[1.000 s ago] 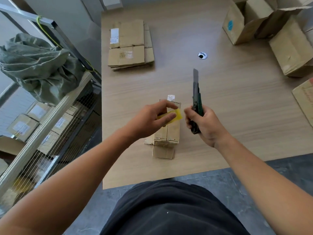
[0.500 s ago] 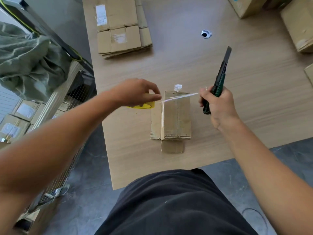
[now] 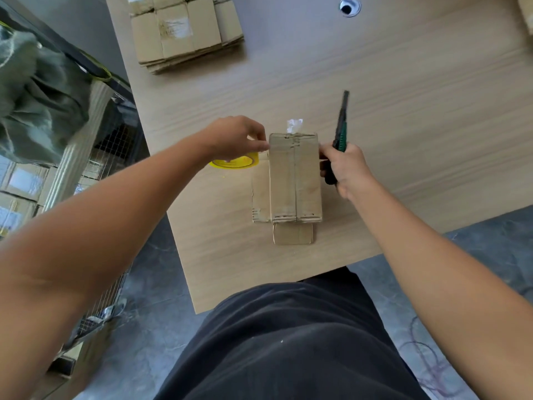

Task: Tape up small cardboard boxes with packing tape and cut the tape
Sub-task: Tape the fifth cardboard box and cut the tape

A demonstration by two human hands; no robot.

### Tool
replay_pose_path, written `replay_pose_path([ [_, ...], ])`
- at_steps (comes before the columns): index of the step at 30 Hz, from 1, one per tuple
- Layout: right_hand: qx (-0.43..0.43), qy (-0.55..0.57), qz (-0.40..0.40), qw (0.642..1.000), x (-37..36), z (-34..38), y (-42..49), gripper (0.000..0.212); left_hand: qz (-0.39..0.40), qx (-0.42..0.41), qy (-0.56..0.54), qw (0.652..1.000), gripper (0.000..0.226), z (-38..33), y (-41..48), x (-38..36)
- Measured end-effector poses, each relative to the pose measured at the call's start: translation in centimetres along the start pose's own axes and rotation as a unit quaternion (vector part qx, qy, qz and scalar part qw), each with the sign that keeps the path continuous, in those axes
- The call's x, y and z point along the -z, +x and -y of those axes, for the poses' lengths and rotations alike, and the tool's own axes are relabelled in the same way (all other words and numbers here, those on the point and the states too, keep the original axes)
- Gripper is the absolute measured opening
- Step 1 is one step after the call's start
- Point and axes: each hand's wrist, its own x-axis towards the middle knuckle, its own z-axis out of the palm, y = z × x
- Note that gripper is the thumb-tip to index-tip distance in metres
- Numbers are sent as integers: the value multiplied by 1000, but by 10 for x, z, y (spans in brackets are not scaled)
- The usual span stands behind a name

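One small cardboard box (image 3: 294, 177) on table (image 3: 418, 105), left hand (image 3: 233, 138) gripping one yellow tape roll (image 3: 235, 163) beside its left edge, right hand (image 3: 344, 168) clenched on one green knife (image 3: 341, 129) beside its right, one flat-carton stack (image 3: 184, 30) beyond

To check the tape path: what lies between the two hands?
In the head view, the small cardboard box: left hand with tape roll on one side, right hand with knife on the other.

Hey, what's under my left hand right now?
A yellow tape roll sits beneath the left hand; only its near rim shows. The hand covers the rest, including the core.
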Motion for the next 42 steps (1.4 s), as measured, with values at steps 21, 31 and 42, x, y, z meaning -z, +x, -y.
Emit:
replay_pose_path([
  [21, 220, -532, 39, 817, -59, 19, -80, 51, -56, 30, -124, 990, 33, 41, -38, -21],
  [31, 219, -648, 71, 726, -72, 24, -83, 57, -73, 55, -48, 995, 20, 35, -44, -25],
  [42, 101, -722, 149, 668, -77, 33, -70, 70, -146, 156, 160, 964, 21, 28, -34, -42],
])
